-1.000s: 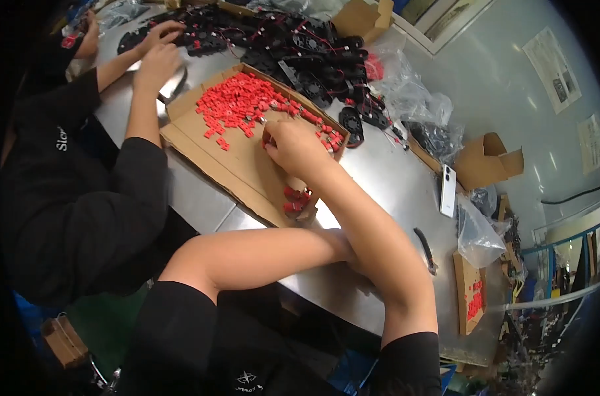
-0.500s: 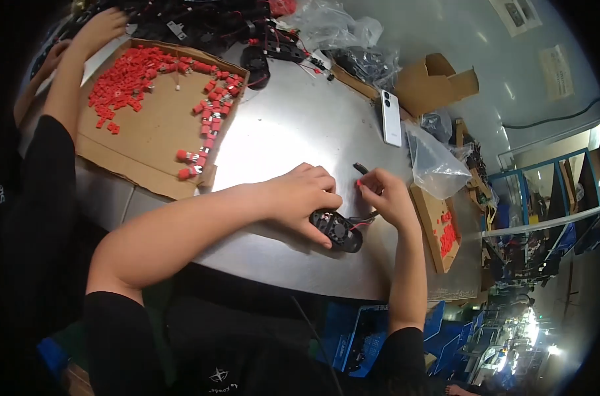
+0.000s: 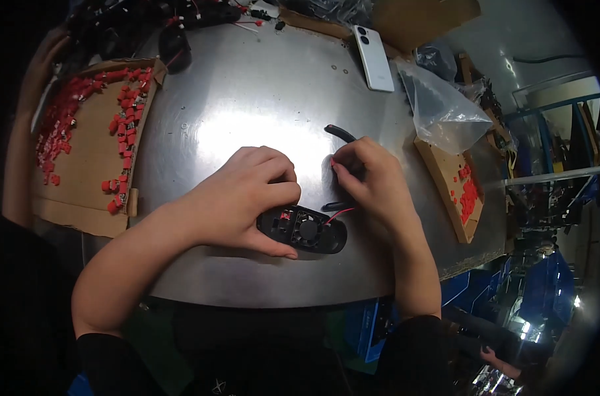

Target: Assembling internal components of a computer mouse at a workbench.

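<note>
My left hand (image 3: 250, 198) is closed around the left end of a black plastic housing (image 3: 336, 241) on the metal table, thumb along the near edge and fingers on the far side. A small round fan (image 3: 308, 229) sits in the housing, with a red part (image 3: 285, 216) beside it. Thin red wires (image 3: 339, 214) run from the fan toward my right hand (image 3: 372, 175). That hand pinches a small red piece (image 3: 333, 161) between thumb and forefinger, above the table. Beyond it a black curved strip (image 3: 340, 133) sticks out, and another dark piece (image 3: 334, 206) lies below; their far ends are hidden.
A cardboard tray (image 3: 92, 158) of red parts stands at left, beside a co-worker's arm (image 3: 26, 132). A white phone (image 3: 374, 59) lies at the back. At right are a clear plastic bag (image 3: 442, 105) and a smaller cardboard box (image 3: 438, 178) with red pieces. Black housings crowd the far left.
My view has shifted, so the trays and phone sit elsewhere in the picture. The housing lies more level and shows more of its fan. The co-worker's hand is no longer over the tray's far edge.
</note>
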Tool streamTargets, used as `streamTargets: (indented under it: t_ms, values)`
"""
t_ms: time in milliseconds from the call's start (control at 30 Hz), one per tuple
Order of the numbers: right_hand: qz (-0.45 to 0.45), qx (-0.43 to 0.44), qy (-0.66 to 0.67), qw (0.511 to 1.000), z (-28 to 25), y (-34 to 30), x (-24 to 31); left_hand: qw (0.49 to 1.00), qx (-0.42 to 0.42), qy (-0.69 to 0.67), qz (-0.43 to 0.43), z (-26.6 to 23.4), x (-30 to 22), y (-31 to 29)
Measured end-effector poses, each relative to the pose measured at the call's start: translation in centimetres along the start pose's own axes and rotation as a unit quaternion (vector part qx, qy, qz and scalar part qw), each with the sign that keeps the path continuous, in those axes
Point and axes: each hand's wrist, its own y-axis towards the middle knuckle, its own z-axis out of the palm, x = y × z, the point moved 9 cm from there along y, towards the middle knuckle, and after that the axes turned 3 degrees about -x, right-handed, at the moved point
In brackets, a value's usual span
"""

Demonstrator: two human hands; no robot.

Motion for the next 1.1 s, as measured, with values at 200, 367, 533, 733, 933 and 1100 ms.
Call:
streamTargets:
  t_ms: [200, 367, 533, 733, 933, 1100]
  values:
    - [0.041, 0.009, 0.068, 0.997, 0.2, -0.8, 2.8, 1.0, -0.002, 0.007, -0.016, 0.0, 0.3, -0.2]
    - [-0.063, 0.013, 0.099, 0.993, 1.4, -3.0, 8.7, 1.0, -0.007, 0.0, -0.017, 0.1, 0.4, -0.4]
    - [-0.048, 0.03, 0.049, 0.997, 2.2, -3.1, 9.1, 1.0, -0.022, 0.007, -0.01, 0.0, 0.4, -0.5]
    - [-0.089, 0.005, 0.031, 0.996, 2.5, -3.3, 9.7, 1.0, -0.027, 0.008, -0.008, 0.2, 0.6, -0.5]
    - [-0.053, 0.016, 0.043, 0.998, 2.4, -3.4, 9.5, 1.0, -0.018, -0.001, -0.021, 0.4, 0.8, -0.6]
    - [-0.042, 0.021, 0.054, 0.997, 2.6, -3.2, 9.1, 1.0, -0.018, -0.005, -0.022, 0.3, 0.6, -0.5]
